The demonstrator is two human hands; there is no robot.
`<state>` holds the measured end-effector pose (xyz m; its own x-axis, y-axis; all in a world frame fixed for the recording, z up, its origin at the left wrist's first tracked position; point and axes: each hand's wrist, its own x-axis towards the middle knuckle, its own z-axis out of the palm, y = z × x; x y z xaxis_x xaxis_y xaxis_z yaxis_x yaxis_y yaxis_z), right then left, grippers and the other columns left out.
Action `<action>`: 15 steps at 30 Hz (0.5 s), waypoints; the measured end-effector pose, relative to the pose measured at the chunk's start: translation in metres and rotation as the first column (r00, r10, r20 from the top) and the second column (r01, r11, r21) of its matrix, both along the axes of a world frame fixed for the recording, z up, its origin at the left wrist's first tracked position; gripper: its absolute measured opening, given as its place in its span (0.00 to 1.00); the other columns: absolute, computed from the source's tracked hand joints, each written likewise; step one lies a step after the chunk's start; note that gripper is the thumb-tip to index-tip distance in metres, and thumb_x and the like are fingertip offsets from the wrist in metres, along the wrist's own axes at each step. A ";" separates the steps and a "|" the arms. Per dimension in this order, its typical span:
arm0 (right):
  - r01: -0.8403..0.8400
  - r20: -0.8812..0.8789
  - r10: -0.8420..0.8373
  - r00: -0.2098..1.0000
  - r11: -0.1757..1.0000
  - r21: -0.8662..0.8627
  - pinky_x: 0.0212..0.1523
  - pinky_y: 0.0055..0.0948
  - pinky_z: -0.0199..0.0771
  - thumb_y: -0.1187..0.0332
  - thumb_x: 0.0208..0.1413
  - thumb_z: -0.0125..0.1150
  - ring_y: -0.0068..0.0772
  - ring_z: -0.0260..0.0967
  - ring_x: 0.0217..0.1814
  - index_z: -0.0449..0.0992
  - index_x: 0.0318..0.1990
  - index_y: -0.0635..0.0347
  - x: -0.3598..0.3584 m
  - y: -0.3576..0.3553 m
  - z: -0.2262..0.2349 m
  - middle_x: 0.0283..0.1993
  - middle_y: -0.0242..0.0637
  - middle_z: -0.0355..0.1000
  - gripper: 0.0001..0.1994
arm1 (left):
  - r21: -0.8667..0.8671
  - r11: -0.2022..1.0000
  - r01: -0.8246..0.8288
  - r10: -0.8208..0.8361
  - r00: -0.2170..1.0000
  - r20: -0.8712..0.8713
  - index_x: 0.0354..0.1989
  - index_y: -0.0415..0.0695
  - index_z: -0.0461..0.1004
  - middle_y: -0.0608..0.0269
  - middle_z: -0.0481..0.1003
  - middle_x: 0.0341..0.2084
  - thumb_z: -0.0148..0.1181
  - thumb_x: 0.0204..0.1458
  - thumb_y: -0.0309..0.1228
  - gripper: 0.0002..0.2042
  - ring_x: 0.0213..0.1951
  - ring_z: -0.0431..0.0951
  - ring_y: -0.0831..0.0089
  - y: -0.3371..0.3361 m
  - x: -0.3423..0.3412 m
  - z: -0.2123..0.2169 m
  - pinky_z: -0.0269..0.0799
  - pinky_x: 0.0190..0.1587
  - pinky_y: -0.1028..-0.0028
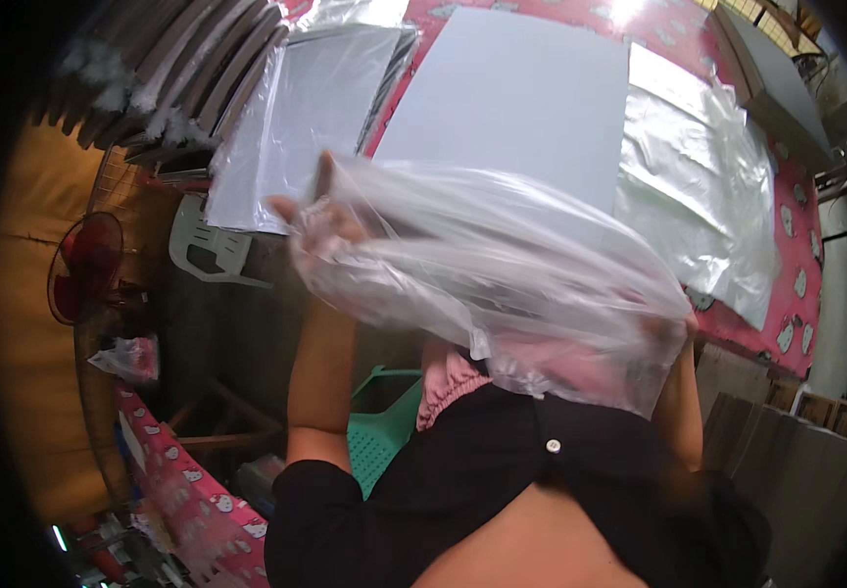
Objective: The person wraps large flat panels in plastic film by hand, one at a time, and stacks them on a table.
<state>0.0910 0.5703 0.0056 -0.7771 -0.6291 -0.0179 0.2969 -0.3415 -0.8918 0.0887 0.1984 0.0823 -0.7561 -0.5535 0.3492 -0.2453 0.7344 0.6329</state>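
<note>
I hold a large clear plastic bag [502, 265] up in front of me with both hands, and it hangs crumpled and spread between them. My left hand [317, 214] grips the bag's upper left corner, its fingers wrapped in the film. My right hand [684, 331] holds the lower right edge and is mostly hidden behind the plastic. Behind the bag, a flat grey board [511, 88] lies on a table with a red patterned cloth [796, 294].
A pile of clear plastic bags [698, 176] lies right of the board, and bagged grey boards [315, 98] lie to its left. Dark stacked panels [178, 69] stand at the upper left. Also around are a white plastic chair [208, 245], a red fan [85, 265], a green chair [379, 431] and brown boards [796, 441].
</note>
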 end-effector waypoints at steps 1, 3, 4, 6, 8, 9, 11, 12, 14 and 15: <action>0.222 0.036 -0.231 0.972 0.961 0.167 0.38 0.26 0.65 0.77 0.32 0.62 0.30 0.66 0.38 0.73 0.32 0.66 0.015 -0.032 0.019 0.36 0.33 0.70 0.14 | 0.126 0.976 0.176 -0.191 0.974 0.122 0.48 0.39 0.65 0.60 0.70 0.30 0.60 0.39 0.38 0.26 0.31 0.71 0.71 -0.013 0.007 -0.003 0.67 0.41 0.74; -0.367 -0.289 0.480 0.828 0.855 0.367 0.38 0.24 0.65 0.75 0.33 0.62 0.28 0.66 0.38 0.72 0.33 0.68 0.004 -0.019 -0.018 0.37 0.33 0.70 0.15 | 0.434 0.779 0.453 -0.586 0.772 0.246 0.48 0.39 0.64 0.61 0.70 0.33 0.61 0.38 0.35 0.27 0.33 0.71 0.71 -0.035 0.009 -0.005 0.66 0.41 0.76; -0.178 -0.161 0.269 0.950 0.886 0.428 0.37 0.22 0.64 0.72 0.34 0.64 0.23 0.64 0.39 0.70 0.36 0.67 0.004 -0.004 -0.020 0.36 0.31 0.69 0.17 | 0.580 0.639 0.506 -0.728 0.640 0.244 0.49 0.40 0.63 0.61 0.70 0.35 0.61 0.38 0.34 0.27 0.33 0.71 0.71 -0.051 0.015 -0.005 0.66 0.42 0.76; -0.153 -0.096 0.239 0.966 0.833 0.531 0.37 0.21 0.64 0.71 0.34 0.65 0.22 0.64 0.38 0.70 0.36 0.67 0.003 -0.003 -0.014 0.36 0.31 0.69 0.18 | 0.875 0.284 0.392 -0.959 0.100 0.266 0.49 0.38 0.62 0.61 0.71 0.36 0.60 0.39 0.32 0.26 0.33 0.71 0.74 -0.060 0.008 -0.016 0.67 0.40 0.77; -0.120 -0.047 0.190 0.981 0.773 0.623 0.37 0.20 0.64 0.70 0.34 0.66 0.21 0.63 0.37 0.70 0.37 0.66 0.003 -0.008 -0.004 0.36 0.31 0.69 0.19 | 0.973 0.079 0.219 -0.997 0.002 0.081 0.46 0.35 0.64 0.58 0.71 0.34 0.57 0.41 0.29 0.21 0.32 0.72 0.71 -0.091 0.012 -0.057 0.68 0.40 0.72; -0.082 -0.037 0.142 0.989 0.744 0.663 0.36 0.20 0.64 0.69 0.34 0.66 0.20 0.63 0.37 0.69 0.37 0.66 0.002 -0.012 -0.002 0.36 0.31 0.69 0.20 | 0.951 0.022 0.309 -0.959 0.274 -0.067 0.42 0.34 0.67 0.55 0.72 0.33 0.56 0.41 0.27 0.18 0.33 0.73 0.65 -0.121 0.006 -0.073 0.67 0.43 0.69; -0.027 -0.005 0.046 0.999 0.662 0.749 0.36 0.20 0.64 0.68 0.34 0.67 0.19 0.63 0.36 0.69 0.38 0.66 0.009 -0.021 -0.001 0.36 0.31 0.68 0.21 | 0.747 -0.633 0.201 -0.330 0.803 -0.496 0.41 0.32 0.66 0.51 0.71 0.36 0.52 0.47 0.31 0.16 0.38 0.72 0.62 -0.124 -0.001 -0.071 0.66 0.45 0.64; -0.141 0.192 0.057 0.980 0.877 0.460 0.35 0.18 0.63 0.67 0.35 0.67 0.19 0.63 0.35 0.69 0.38 0.66 0.018 -0.047 0.001 0.34 0.31 0.68 0.21 | 0.612 -0.771 0.173 -0.122 0.904 -0.410 0.41 0.32 0.66 0.51 0.71 0.37 0.51 0.49 0.34 0.16 0.39 0.72 0.62 -0.125 -0.007 -0.068 0.66 0.46 0.63; 0.221 0.035 -0.277 0.960 0.829 0.514 0.32 0.17 0.63 0.74 0.41 0.59 0.18 0.63 0.30 0.69 0.34 0.64 0.019 -0.072 -0.002 0.29 0.29 0.67 0.11 | 0.802 -0.521 0.293 -0.261 0.839 -0.477 0.41 0.34 0.66 0.51 0.71 0.37 0.50 0.50 0.33 0.15 0.40 0.71 0.62 -0.118 -0.017 -0.074 0.66 0.46 0.64; 0.445 -0.066 -0.488 0.870 0.723 0.529 0.32 0.18 0.64 0.76 0.42 0.57 0.19 0.63 0.29 0.69 0.34 0.64 0.019 -0.079 -0.007 0.29 0.30 0.68 0.09 | 0.864 -0.378 0.332 -0.296 0.841 -0.453 0.39 0.34 0.67 0.52 0.71 0.36 0.50 0.50 0.32 0.14 0.40 0.71 0.62 -0.120 -0.022 -0.081 0.66 0.45 0.65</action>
